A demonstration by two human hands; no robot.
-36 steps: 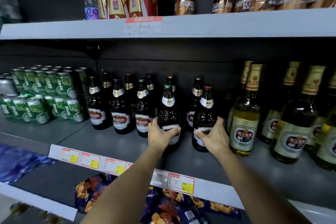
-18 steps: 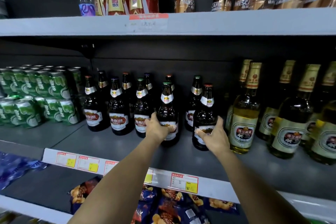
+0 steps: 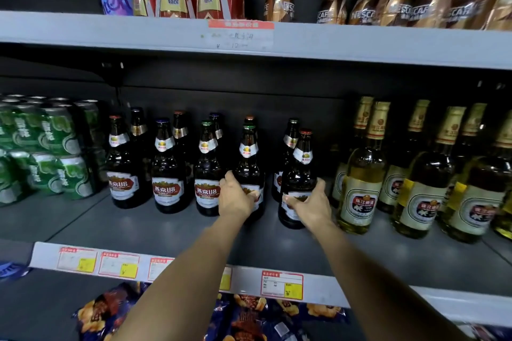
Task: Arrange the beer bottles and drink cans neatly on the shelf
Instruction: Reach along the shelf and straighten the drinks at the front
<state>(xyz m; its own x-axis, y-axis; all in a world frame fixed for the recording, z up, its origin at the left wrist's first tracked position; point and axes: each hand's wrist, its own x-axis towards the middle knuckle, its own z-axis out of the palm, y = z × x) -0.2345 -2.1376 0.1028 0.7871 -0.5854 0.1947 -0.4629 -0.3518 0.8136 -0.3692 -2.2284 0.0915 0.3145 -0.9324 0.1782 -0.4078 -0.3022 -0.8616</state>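
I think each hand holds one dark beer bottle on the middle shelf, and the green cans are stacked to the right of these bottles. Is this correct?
Not quite. The head view shows the green cans stacked to the left of the dark bottles, not the right; on the right stand pale gold-capped bottles. The rest holds: the left hand grips one dark bottle and the right hand another, on the middle shelf.

L hand (image 3: 237, 196) grips green-cap dark beer bottle (image 3: 248, 158), R hand (image 3: 310, 203) grips red-cap dark beer bottle (image 3: 300, 171); both upright on grey shelf (image 3: 138, 230), green cans (image 3: 52, 152) far left.
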